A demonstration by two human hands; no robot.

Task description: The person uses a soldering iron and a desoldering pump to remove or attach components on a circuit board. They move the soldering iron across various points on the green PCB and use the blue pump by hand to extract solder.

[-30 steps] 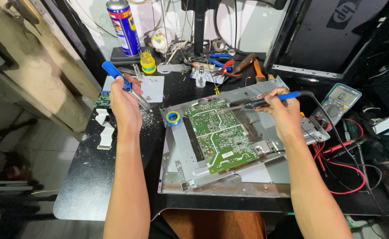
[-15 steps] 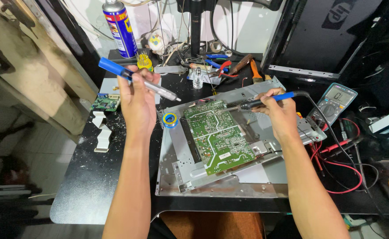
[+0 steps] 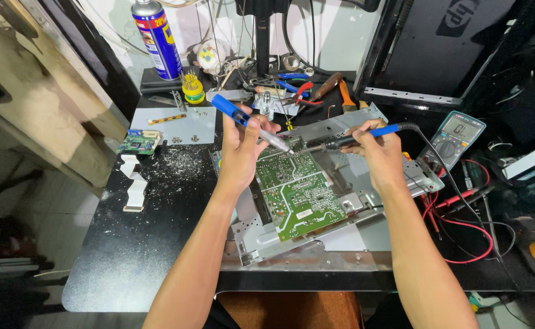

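Circuit board [image 3: 298, 195], green and rectangular, lies on a silver metal chassis [image 3: 340, 244] in the middle of a black table [image 3: 133, 256], tilted so its far end points toward the two hands. Left hand [image 3: 240, 152] is closed around a blue and silver desoldering pump [image 3: 249, 122], its metal tip angled down to the far edge of the board. Right hand [image 3: 377, 152] is closed around a blue-handled soldering iron [image 3: 353, 139], whose tip comes in from the right and meets the pump tip at the same spot on the board. Both tools appear to be at one joint, so the work looks to be under way, not finished; the board is seated on the chassis and no loose part can be seen lifted off it. A multimeter [image 3: 453, 137] with red leads sits to the right, a blue spray can [image 3: 155, 39] stands at the far left, and pliers [image 3: 298, 88] lie at the far edge.
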